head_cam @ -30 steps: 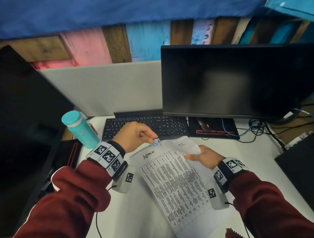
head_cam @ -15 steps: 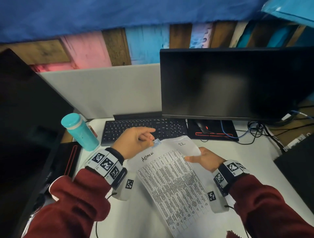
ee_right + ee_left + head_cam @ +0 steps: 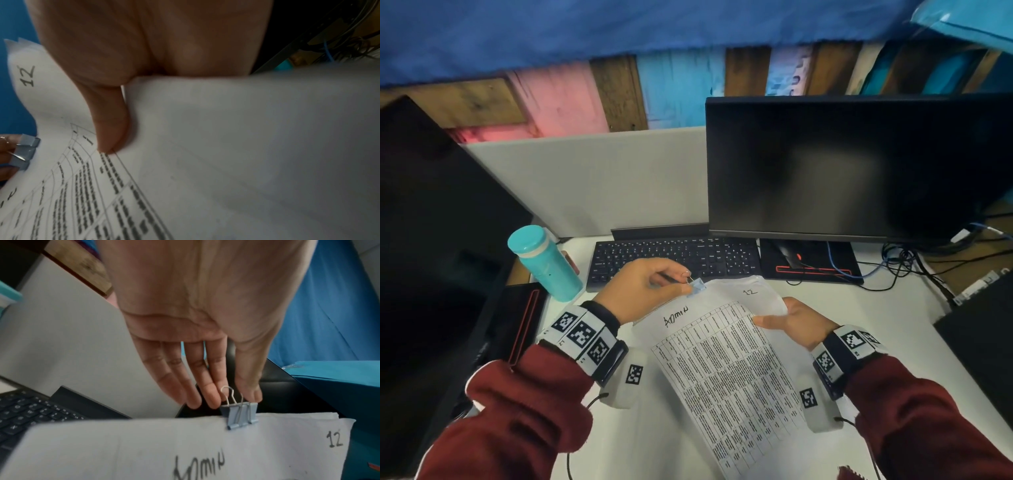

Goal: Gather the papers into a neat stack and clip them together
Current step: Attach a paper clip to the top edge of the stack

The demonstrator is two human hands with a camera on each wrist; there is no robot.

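A stack of printed papers [image 3: 722,359], with a table, "12" and a handwritten word on the top sheet, is held above the white desk [image 3: 876,325]. A light blue binder clip [image 3: 698,285] bites its top edge. In the left wrist view the binder clip [image 3: 241,415] has one wire handle upright and one folded onto the papers [image 3: 144,443]. My left hand [image 3: 647,287] pinches at the clip, thumb and forefinger either side of the upright handle. My right hand [image 3: 791,320] grips the stack's right edge, thumb [image 3: 107,129] on top and fingers hidden beneath.
A black keyboard [image 3: 674,257] lies just behind the hands, below a dark monitor [image 3: 842,164]. A teal bottle [image 3: 544,263] stands at the left beside another dark screen [image 3: 431,240]. Cables [image 3: 900,263] trail at the back right, and a black box [image 3: 979,342] sits at the right edge.
The left hand's fingers have drawn back a little from the clip, so one wire handle now stands up in view. The right hand and the papers have barely moved.
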